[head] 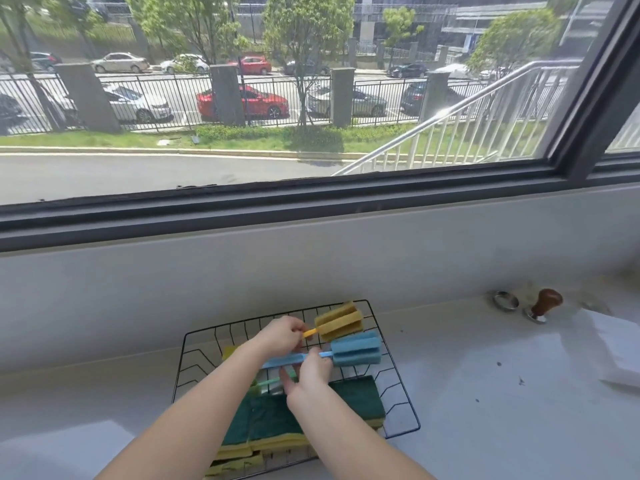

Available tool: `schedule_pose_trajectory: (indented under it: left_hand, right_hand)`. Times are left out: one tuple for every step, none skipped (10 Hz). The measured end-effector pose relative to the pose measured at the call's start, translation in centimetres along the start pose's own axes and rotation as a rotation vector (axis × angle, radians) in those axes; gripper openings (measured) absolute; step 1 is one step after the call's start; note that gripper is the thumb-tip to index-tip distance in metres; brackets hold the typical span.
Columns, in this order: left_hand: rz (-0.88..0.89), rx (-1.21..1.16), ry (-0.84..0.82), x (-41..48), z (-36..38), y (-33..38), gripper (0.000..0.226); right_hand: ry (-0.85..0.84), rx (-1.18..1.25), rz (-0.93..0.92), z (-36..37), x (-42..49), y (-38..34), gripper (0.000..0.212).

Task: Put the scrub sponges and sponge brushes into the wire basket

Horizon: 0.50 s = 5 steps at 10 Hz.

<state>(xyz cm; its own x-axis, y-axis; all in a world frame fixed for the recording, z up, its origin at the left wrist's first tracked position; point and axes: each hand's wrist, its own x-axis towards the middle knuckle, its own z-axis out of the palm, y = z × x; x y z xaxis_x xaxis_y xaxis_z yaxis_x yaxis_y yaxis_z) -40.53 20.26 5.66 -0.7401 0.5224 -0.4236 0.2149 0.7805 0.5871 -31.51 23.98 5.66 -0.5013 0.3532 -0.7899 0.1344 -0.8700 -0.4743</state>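
Over the wire basket (398,386) on the white counter, both hands work above green-and-yellow scrub sponges (273,424) already lying in its near half. Two sponge brushes run left to right, handles toward the hands and foam heads out right over the basket's far side: the yellow sponge brush (339,321) behind, the blue sponge brush (356,348) just nearer. The left hand (282,336) pinches the yellow handle and the right hand (310,374) pinches the blue one, so each probably needs only lowering.
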Motion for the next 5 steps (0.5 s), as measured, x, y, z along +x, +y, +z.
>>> schedule_pose_trajectory:
  left_hand:
    - [-0.009,0.040,-0.029,0.4,0.3,0.1,0.032]
    - [-0.040,0.078,-0.018,0.1,0.8,-0.2,0.046]
    - [-0.073,0.081,-0.033,-0.5,1.3,-0.4,0.059]
    - [-0.060,0.138,0.000,-1.5,1.4,0.3,0.062]
    - [-0.023,0.220,0.099,-2.7,1.0,1.5,0.063]
  right_hand:
    - [0.003,-0.033,0.032,0.5,0.4,-0.1,0.033]
    - [-0.053,-0.033,0.110,0.4,0.5,-0.7,0.037]
    - [-0.088,-0.017,0.163,0.2,0.0,-1.4,0.032]
    - [-0.112,-0.022,0.166,-0.2,-0.6,-2.0,0.037]
    - [-0.099,-0.055,0.124,-0.8,-0.9,-2.2,0.049]
